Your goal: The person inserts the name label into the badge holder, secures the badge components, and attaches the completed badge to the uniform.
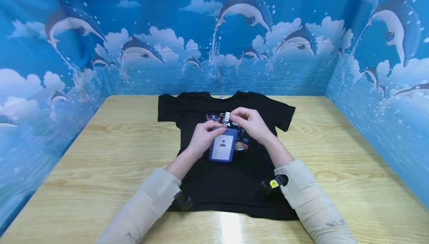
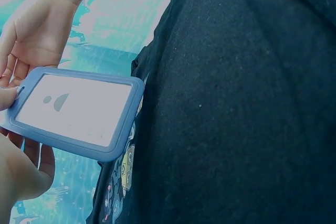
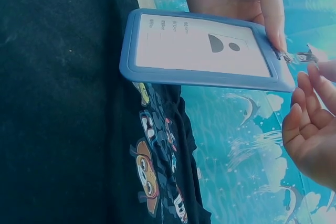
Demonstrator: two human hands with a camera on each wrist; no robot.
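Observation:
A blue-framed ID badge holder point(image 1: 222, 146) with a white card inside is held up over the black T-shirt point(image 1: 214, 184). My left hand point(image 1: 203, 136) pinches its top edge between thumb and fingers, as the left wrist view also shows. A metal badge clip point(image 1: 227, 117) with a safety pin is joined to the holder's top by a short clear strap. The thumb and fingers of my right hand point(image 1: 252, 124) pinch this clip. In the right wrist view the strap point(image 3: 289, 57) runs between the two hands. Cartoon dogs are printed on the shirt's chest, partly hidden by hands and badge.
The shirt lies spread flat on a light wooden table point(image 1: 134, 151), its neck toward the back. A blue curtain point(image 1: 187, 24) with dolphins and clouds surrounds the table at the back and both sides. Dark wrist cameras sit under both sleeves.

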